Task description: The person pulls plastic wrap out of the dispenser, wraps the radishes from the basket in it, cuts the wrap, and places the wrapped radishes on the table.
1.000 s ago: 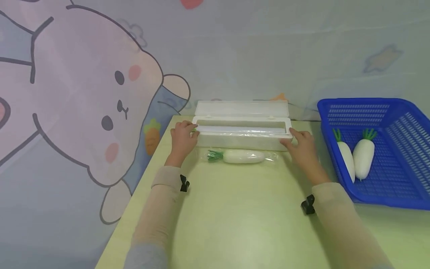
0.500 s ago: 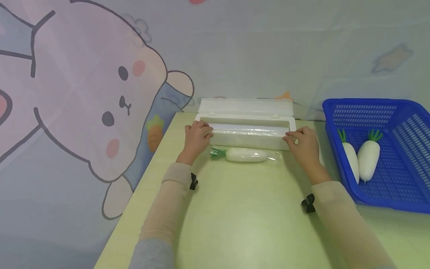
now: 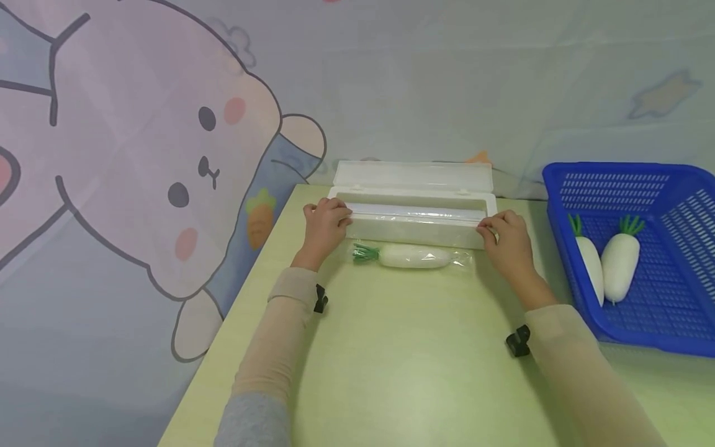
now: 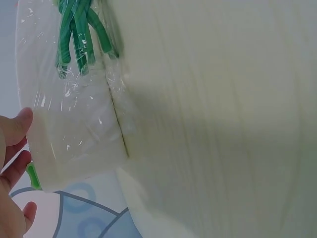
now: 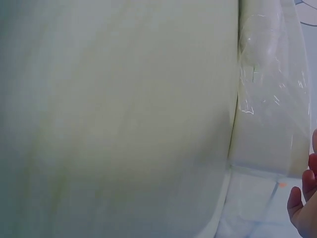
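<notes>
Pale table [image 3: 402,372] with a blue basket [image 3: 653,338] at right and an open white box [image 3: 413,233] at the far side.
The table's left edge runs beyond the left hand [image 3: 324,226]; at right, the basket, holding 2 white radishes [image 3: 620,267], stands apart from the right hand [image 3: 509,241]. The box's lid is tilted up, a roll [image 3: 413,210] inside. Both hands pinch cling film [image 3: 410,219] at its near rim, fingers closed, 1 at each end. The wrapped radish [image 3: 416,256] lies just nearside.
</notes>
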The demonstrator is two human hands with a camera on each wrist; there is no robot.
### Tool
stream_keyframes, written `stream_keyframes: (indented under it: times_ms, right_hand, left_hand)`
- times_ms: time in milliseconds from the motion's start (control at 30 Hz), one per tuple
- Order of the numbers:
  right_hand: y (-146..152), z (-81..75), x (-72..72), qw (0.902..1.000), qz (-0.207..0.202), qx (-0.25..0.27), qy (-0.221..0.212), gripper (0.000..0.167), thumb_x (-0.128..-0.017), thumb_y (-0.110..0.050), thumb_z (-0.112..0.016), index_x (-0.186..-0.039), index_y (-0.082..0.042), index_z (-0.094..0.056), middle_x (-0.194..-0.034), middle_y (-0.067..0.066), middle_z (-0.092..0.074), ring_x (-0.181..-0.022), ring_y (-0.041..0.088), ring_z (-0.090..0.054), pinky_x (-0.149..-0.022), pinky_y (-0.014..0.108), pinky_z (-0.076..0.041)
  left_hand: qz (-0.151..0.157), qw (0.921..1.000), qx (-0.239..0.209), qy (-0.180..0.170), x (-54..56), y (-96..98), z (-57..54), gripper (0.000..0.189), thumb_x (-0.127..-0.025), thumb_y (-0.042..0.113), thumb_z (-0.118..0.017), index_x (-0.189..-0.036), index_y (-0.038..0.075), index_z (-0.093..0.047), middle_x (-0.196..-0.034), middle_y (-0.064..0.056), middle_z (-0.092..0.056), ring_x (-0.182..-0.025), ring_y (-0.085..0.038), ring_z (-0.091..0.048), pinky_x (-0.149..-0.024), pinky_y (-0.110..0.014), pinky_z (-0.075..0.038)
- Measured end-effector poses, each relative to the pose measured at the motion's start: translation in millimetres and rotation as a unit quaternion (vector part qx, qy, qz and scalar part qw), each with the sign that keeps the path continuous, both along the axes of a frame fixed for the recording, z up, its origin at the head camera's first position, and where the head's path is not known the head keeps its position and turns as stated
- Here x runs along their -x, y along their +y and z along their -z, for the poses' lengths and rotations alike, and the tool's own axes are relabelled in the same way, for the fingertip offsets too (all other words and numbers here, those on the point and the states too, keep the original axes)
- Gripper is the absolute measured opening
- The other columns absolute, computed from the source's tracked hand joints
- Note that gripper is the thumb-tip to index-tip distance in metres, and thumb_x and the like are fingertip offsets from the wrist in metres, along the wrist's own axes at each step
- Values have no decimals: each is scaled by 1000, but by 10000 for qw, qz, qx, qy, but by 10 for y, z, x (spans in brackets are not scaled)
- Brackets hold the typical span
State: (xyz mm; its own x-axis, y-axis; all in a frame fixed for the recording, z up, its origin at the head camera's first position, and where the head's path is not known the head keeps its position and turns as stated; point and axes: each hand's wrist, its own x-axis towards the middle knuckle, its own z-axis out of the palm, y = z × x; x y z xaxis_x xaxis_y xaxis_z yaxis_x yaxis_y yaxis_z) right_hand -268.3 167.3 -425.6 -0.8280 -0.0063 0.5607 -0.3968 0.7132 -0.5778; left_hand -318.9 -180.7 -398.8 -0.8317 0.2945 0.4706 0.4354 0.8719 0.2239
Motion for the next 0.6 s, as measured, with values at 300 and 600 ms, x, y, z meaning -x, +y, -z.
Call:
stream_keyframes:
  times_ms: [300, 600]
  right_hand:
    - [11, -25, -64, 9994, -305, -34, -186, 2, -90, 4, -61, -89, 5, -59, -98, 24, -53, -94, 42, -45, -80, 53, -37]
    - [14, -55, -140, 9984, -407, -86, -372, 5, -90, 5, -61, -87, 3, -58, -100, 24, -52, -98, 44, -45, -83, 55, -36]
  left_hand:
    - [-40, 10000, -4, 78, 20, -16, 0, 13, -86, 8, -71, -98, 8, -76, -102, -6, -68, -97, -26, -56, -95, -57, -31]
    - [29, 10000, -2, 50, 7, -16, 3, 5, -89, 10, -68, -91, 7, -72, -98, -5, -68, -95, -26, -56, -96, -56, -31]
